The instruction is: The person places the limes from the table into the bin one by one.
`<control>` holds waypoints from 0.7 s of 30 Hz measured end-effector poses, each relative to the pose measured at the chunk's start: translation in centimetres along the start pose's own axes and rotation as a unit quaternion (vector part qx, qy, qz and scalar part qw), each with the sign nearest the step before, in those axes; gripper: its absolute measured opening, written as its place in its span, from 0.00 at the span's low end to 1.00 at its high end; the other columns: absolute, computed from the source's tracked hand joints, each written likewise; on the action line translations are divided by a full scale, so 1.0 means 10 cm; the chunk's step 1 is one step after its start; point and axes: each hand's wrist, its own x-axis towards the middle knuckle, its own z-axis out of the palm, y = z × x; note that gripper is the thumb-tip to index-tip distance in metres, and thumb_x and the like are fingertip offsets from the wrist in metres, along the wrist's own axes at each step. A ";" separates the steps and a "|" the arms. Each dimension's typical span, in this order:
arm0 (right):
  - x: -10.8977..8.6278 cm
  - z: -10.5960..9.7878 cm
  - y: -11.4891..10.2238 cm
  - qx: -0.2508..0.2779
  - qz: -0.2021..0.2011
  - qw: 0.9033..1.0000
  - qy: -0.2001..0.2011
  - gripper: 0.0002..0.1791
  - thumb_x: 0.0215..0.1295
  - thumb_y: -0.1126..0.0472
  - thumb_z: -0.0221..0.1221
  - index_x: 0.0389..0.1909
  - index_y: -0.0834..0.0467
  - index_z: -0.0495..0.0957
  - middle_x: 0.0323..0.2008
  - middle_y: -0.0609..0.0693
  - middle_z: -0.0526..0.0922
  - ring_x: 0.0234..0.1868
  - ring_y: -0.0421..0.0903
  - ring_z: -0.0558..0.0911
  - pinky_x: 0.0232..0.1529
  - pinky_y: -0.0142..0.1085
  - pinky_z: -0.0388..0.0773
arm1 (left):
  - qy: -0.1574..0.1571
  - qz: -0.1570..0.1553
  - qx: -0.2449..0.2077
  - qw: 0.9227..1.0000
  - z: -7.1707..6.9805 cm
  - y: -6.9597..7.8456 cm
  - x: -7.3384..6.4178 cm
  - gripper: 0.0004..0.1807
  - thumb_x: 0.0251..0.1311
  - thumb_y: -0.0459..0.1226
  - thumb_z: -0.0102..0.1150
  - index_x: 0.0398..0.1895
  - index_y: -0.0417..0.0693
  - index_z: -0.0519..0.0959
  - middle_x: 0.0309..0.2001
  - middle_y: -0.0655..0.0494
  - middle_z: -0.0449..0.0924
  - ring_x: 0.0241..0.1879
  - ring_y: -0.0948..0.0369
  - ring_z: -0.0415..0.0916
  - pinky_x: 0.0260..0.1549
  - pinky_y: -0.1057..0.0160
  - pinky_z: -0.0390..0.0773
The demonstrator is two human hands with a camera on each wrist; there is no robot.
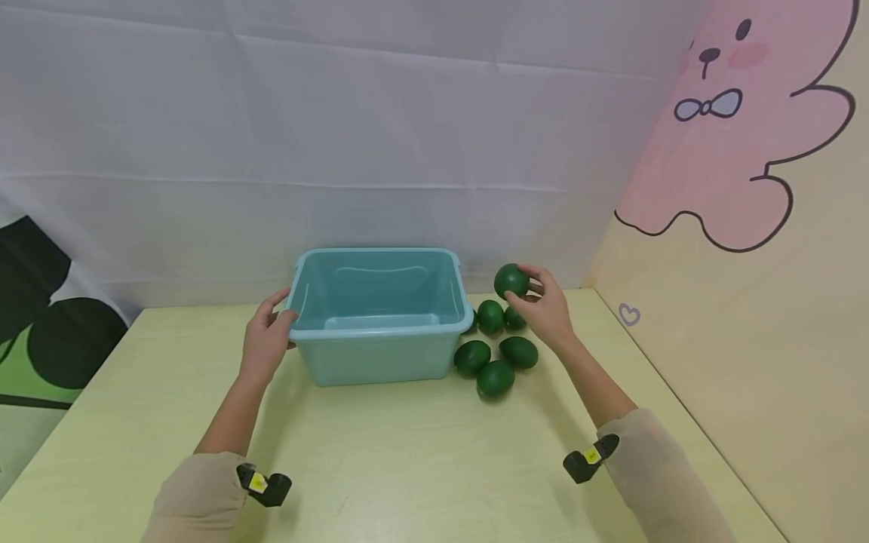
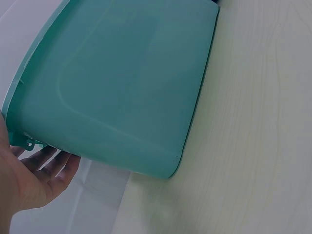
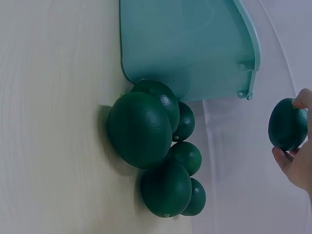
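A light teal plastic bin (image 1: 380,358) stands on the table. Its inside shows no contents in the head view. My left hand (image 1: 266,339) holds the bin's left rim, thumb at the top edge and fingers (image 2: 63,168) under the lip beside the side wall. To the right of the bin, my right hand (image 1: 546,309) pinches a smooth dark green oval fruit (image 1: 511,280) between thumb and fingertips, raised above the others. Below it, several like fruits (image 1: 495,379) lie clustered against the bin's right side. One of them is partly hidden by the bin's corner.
A pale wooden table (image 1: 380,460) spreads in front of the bin. Behind it hangs a white cloth (image 1: 380,136). On the right rises a cream wall panel (image 1: 801,362) with a pink bear drawing (image 1: 753,173). A dark and green pattern (image 1: 75,347) shows at the far left.
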 end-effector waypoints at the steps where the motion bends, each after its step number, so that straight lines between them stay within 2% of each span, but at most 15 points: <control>1: 0.00 0.00 -0.01 0.000 0.000 1.000 -0.001 0.30 0.59 0.57 0.62 0.62 0.54 0.66 0.63 0.53 0.67 0.61 0.54 0.71 0.56 0.46 0.73 | 0.000 0.000 -0.001 1.000 0.00 0.00 0.00 0.29 0.67 0.45 0.38 0.72 0.57 0.55 0.64 0.40 0.66 0.42 0.61 0.73 0.34 0.69 0.78; 5: -0.01 0.01 -0.08 0.007 0.007 1.000 -0.006 0.30 0.59 0.59 0.62 0.62 0.55 0.65 0.63 0.54 0.66 0.62 0.54 0.70 0.57 0.45 0.72 | 0.001 0.000 -0.001 1.000 0.00 0.01 0.00 0.29 0.67 0.45 0.38 0.72 0.57 0.55 0.64 0.40 0.66 0.39 0.68 0.72 0.34 0.69 0.78; 13: -0.16 0.03 -0.41 0.003 0.002 1.000 -0.008 0.29 0.60 0.65 0.58 0.63 0.63 0.64 0.63 0.61 0.65 0.62 0.59 0.69 0.58 0.48 0.71 | 0.003 0.000 -0.001 1.000 0.00 0.01 -0.01 0.29 0.67 0.45 0.38 0.72 0.58 0.56 0.65 0.40 0.66 0.36 0.72 0.70 0.33 0.69 0.78; 18: -0.14 0.06 -0.45 0.006 0.001 1.000 -0.010 0.29 0.60 0.65 0.59 0.63 0.63 0.64 0.63 0.61 0.66 0.62 0.59 0.70 0.58 0.48 0.71 | 0.003 0.000 -0.001 1.000 0.00 0.01 0.00 0.29 0.67 0.45 0.39 0.72 0.57 0.56 0.65 0.40 0.65 0.37 0.71 0.70 0.33 0.69 0.78; 21: -0.08 0.07 -0.37 0.012 0.000 1.000 -0.012 0.29 0.60 0.63 0.60 0.62 0.60 0.65 0.63 0.58 0.66 0.61 0.57 0.71 0.58 0.47 0.71 | 0.004 -0.003 0.000 1.000 0.01 0.02 0.00 0.29 0.67 0.44 0.39 0.72 0.57 0.56 0.65 0.41 0.65 0.38 0.70 0.70 0.33 0.70 0.78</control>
